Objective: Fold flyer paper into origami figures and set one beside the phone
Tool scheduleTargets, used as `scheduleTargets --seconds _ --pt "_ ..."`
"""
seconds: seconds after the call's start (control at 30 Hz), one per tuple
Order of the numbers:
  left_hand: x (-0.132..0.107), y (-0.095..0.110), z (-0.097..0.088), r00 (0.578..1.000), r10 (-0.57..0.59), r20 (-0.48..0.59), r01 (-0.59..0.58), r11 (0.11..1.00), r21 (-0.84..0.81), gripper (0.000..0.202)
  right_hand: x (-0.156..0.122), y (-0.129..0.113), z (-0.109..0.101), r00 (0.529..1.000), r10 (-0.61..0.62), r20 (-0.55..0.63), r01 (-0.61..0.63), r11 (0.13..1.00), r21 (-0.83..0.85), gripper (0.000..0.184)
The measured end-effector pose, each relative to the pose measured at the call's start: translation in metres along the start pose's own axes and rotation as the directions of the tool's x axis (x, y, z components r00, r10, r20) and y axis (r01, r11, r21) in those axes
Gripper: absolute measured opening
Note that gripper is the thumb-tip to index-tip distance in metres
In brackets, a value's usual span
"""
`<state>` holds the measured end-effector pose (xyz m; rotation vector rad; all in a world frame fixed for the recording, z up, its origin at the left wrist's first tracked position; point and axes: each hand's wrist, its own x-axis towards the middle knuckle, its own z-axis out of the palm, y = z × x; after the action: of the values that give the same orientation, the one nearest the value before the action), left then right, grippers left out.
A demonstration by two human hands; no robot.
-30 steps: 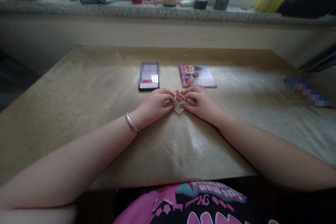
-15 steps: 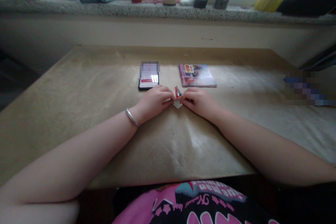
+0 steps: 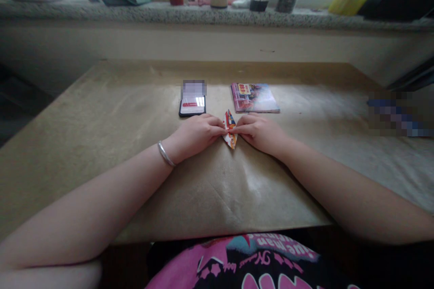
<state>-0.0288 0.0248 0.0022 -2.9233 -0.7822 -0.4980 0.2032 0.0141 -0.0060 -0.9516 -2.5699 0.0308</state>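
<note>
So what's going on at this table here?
A person's two bare hands are at work on a small piece of folded paper with a bright printed pattern. The left hand and right hand hold it from opposite sides, fingertips close together near its middle. It is creased into a narrow, pointed shape. Beyond the hands, a smartphone and a colourful printed booklet or paper pack lie on the table.

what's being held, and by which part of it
A folded paper, held near its middle, the left hand and right hand at opposite sides.
</note>
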Motion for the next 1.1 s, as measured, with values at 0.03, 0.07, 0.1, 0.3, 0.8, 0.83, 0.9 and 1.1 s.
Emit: scheduleTargets --seconds 0.03,0.07,0.1,0.3,0.8,0.83,0.9,1.1 --pt "0.0 0.001 -0.001 1.0 0.0 0.008 0.0 1.0 0.023 0.022 0.0 0.0 0.0 1.0 -0.003 0.005 0.003 1.0 -0.013 0.03" --pt "0.0 0.003 -0.003 1.0 -0.002 0.016 0.001 0.999 0.047 0.022 0.0 0.0 -0.001 1.0 -0.004 0.01 0.004 1.0 -0.023 0.03" --pt "0.0 0.004 -0.004 1.0 -0.003 0.025 0.001 0.998 0.067 0.022 0.0 0.0 -0.001 1.0 -0.001 0.016 0.001 1.0 -0.031 0.03" --pt "0.0 0.004 -0.01 0.996 -0.02 0.084 0.013 0.996 0.085 0.022 -0.002 -0.001 -0.006 0.998 0.036 0.045 -0.034 0.998 -0.053 0.027" --pt "-0.002 0.002 -0.018 0.987 -0.076 0.14 0.068 0.996 0.065 0.026 -0.007 0.007 -0.018 0.993 0.068 0.097 -0.067 0.998 -0.022 0.028" --pt "-0.002 0.002 -0.017 0.988 -0.076 0.132 0.07 0.996 0.049 0.025 -0.008 0.007 -0.017 0.993 0.082 0.086 -0.083 0.997 0.007 0.028" --pt "-0.002 0.002 -0.014 0.992 -0.081 0.095 0.08 0.997 0.017 0.023 -0.008 0.006 -0.014 0.99 0.13 0.047 -0.133 0.988 0.084 0.026" --pt "-0.003 0.006 -0.008 0.998 -0.061 0.019 0.062 0.996 -0.069 0.022 -0.002 -0.003 -0.008 0.91 0.415 -0.007 -0.404 0.891 0.208 0.026"
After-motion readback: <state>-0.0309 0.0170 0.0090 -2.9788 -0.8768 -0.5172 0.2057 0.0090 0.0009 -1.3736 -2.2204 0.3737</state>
